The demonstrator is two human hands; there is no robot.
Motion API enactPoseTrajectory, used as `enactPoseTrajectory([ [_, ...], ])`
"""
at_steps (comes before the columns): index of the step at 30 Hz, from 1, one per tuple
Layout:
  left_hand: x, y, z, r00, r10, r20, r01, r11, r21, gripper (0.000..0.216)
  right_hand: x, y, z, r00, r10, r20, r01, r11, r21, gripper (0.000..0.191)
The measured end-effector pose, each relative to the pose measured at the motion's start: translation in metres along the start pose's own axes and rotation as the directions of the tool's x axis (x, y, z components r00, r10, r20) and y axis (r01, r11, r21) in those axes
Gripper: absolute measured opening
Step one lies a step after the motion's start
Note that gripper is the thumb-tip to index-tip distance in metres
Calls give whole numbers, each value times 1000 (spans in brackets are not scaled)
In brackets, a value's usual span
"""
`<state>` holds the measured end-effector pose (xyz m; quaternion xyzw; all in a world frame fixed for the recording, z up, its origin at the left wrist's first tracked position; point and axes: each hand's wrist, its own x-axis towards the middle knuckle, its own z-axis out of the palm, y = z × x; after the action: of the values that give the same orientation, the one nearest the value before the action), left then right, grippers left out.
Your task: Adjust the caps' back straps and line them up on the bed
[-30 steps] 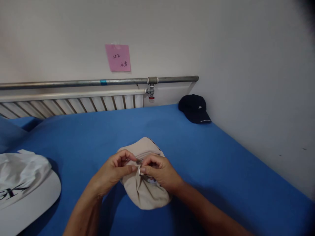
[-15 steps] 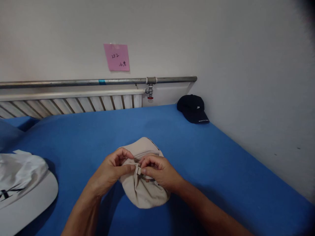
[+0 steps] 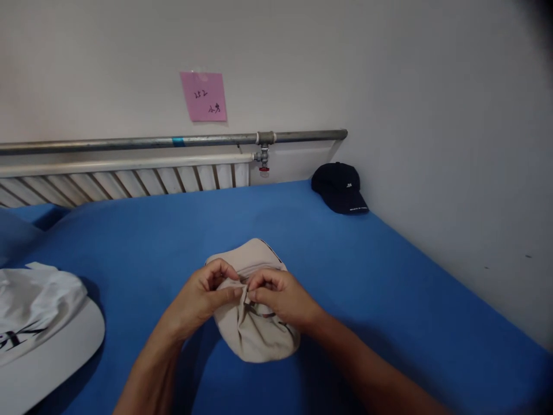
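Note:
A beige baseball cap [image 3: 263,340] lies on the blue-covered surface in front of me, its brim pointing away and its back strap toward me. My left hand [image 3: 207,294] pinches the cap's fabric by the strap, thumb against fingers. Close beside it, my right hand [image 3: 279,294] pinches the strap near a small metal buckle [image 3: 247,298]. The fingertips of both hands almost meet and partly hide the strap.
A white cap [image 3: 47,328] with black lettering sits at the left edge. By the right wall rests a dark navy cap [image 3: 339,187]. Behind the blue cover [image 3: 173,230] run a radiator [image 3: 185,178], a metal pipe [image 3: 129,142] and a valve. A pink note [image 3: 204,97] hangs on the wall.
Both hands have shifted slightly at the strap, and the right fingertips now cover more of the buckle. The view has tilted a little; the other caps stay in place.

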<state>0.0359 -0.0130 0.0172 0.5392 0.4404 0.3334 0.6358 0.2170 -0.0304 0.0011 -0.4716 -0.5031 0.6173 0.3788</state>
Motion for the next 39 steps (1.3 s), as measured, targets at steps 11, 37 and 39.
enactPoseTrajectory([
  [11, -2, 4, -5, 999, 37, -32, -41, 992, -123, 26, 1, 3, -5, 993, -114, 42, 107, 984, 145, 13],
  [37, -2, 1, -2, 999, -29, 18, 31, 994, -109, 28, -1, 6, 5, 993, -113, -27, 112, 993, -22, 21],
  [39, -2, 1, 1, 998, -51, 32, 54, 993, -106, 27, -2, 6, 5, 991, -133, -22, 131, 988, -80, 19],
])
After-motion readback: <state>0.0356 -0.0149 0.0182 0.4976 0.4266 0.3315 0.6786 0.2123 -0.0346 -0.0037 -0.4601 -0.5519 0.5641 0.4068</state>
